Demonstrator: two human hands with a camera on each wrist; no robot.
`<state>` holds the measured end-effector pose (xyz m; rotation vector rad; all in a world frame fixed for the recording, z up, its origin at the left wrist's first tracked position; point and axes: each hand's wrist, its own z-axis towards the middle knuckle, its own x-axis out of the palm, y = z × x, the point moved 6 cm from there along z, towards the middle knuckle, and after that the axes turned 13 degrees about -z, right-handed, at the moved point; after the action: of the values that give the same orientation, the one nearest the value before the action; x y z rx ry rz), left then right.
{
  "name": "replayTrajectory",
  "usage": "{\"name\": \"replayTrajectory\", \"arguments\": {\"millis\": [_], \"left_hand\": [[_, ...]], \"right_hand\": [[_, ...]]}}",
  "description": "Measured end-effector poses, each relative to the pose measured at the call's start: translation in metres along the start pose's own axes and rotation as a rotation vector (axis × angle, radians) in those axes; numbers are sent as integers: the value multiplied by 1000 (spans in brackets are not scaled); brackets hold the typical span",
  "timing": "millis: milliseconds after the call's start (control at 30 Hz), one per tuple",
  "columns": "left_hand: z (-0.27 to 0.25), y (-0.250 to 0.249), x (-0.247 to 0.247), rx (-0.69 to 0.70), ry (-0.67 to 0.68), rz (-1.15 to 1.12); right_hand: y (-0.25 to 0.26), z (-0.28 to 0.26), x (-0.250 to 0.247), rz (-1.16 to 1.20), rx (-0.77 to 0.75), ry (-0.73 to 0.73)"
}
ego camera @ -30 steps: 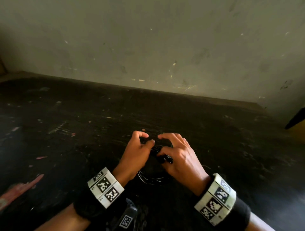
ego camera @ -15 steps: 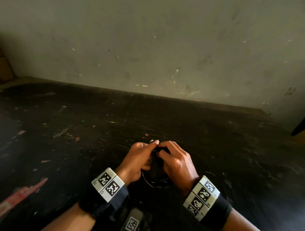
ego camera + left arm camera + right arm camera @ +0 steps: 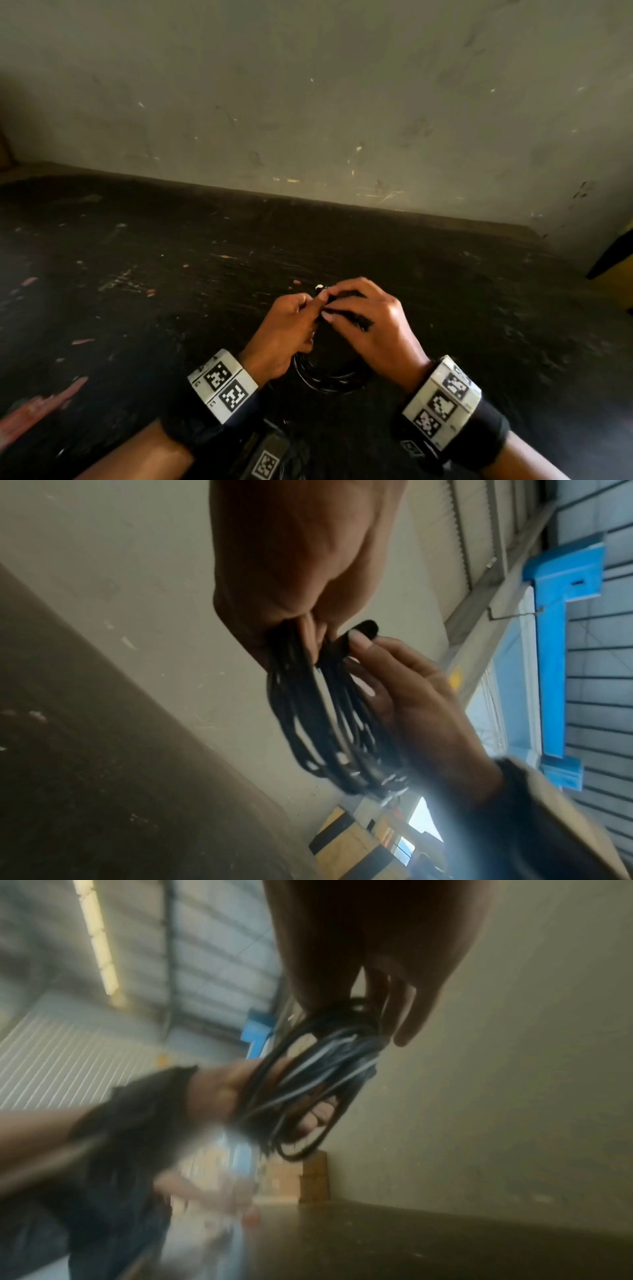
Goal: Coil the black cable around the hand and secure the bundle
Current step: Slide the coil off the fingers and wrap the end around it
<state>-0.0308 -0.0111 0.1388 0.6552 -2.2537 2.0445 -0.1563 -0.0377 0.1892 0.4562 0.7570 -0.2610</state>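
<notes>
A black cable [image 3: 325, 378] wound into a bundle of several loops hangs between my two hands above the dark floor. My left hand [image 3: 291, 329] grips the top of the coil [image 3: 325, 710] with curled fingers. My right hand [image 3: 363, 318] pinches the same top part, its thumb pressing a short black strap end [image 3: 359, 631] against the bundle. In the right wrist view the loops [image 3: 318, 1074] dangle below my right hand and pass in front of the left hand. The part of the coil inside both hands is hidden.
A dark, scuffed floor [image 3: 171, 291] runs to a grey wall [image 3: 308, 102] ahead. A yellow and black object [image 3: 616, 270] stands at the right edge. Cardboard boxes [image 3: 313, 1180] sit by the wall, and a reddish scrap [image 3: 37, 407] lies at the lower left.
Both hands have closed in together at the top of the coil. The right thumb has moved from the side onto the strap at the bundle's top.
</notes>
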Motion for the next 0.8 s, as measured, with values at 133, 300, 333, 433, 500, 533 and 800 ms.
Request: {"name": "replayTrajectory", "arguments": {"millis": [133,300,333,433,500,533,800], "left_hand": [[-5,-1,10,57,69,-6],[-8,-10,17,149,96,105],[-8,-13,18,178,99,143],[-9,-20,19,273,92,282],[-7,-20,17,298,79,336],[-5,-19,17,291,77,351],[-7,-16,15,341,67,503]], "right_hand": [[-18,0,2,308,338,19],[-21,1,1,526,497,24],[-22,0,1,559,523,29],[-24,0,0,602,574,29],[-26,0,-1,623,586,21],[-28,0,0,644,600,25],[-30,-5,10,490,586,189]]}}
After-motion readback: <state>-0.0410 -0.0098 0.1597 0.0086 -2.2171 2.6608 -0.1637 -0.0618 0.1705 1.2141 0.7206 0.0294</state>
